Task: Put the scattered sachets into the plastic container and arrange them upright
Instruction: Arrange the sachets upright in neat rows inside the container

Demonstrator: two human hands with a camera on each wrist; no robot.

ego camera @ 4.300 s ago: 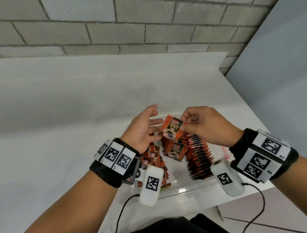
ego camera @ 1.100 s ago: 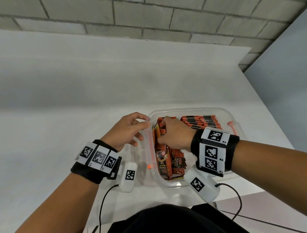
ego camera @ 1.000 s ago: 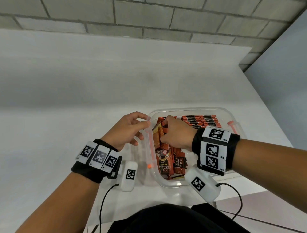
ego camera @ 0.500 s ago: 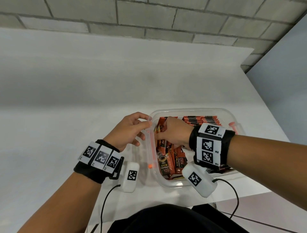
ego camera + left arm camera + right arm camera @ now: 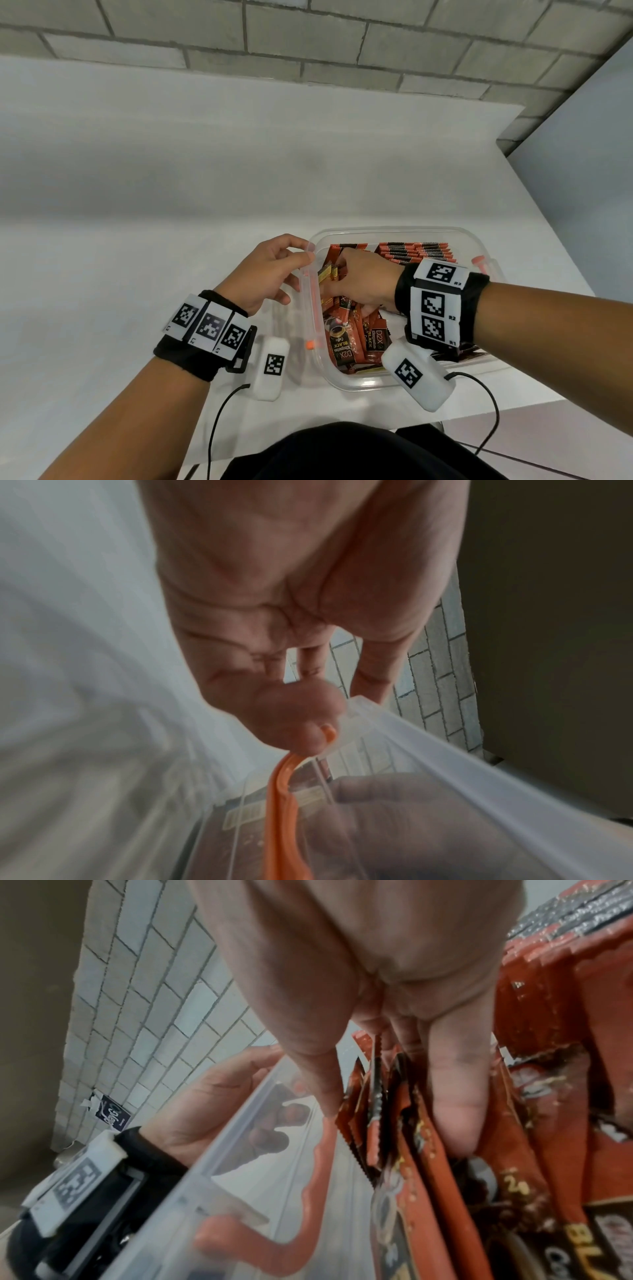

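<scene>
A clear plastic container (image 5: 404, 230) with orange handles (image 5: 284, 791) stands near the table's front right corner. Orange-red sachets stand upright in a row (image 5: 416, 251) along its back right. More sachets (image 5: 356, 339) lean and lie loose along its left side. My left hand (image 5: 301, 254) grips the container's left wall at the rim, thumb (image 5: 301, 710) on top and fingers outside. My right hand (image 5: 337, 274) is inside the container, pinching a bunch of sachets (image 5: 373, 1104) on edge between thumb (image 5: 318, 1085) and fingers. Its palm hides the sachets beneath it.
The white table (image 5: 171, 222) runs far to the left and back to a grey brick wall (image 5: 308, 41). The table's right edge and front edge lie close to the container. Cables (image 5: 493, 404) hang from the wrist cameras over the front edge.
About four seconds ago my right hand held a single sachet above the container. Over the last second it has stayed inside, working slightly toward the left wall. The left hand keeps its grip.
</scene>
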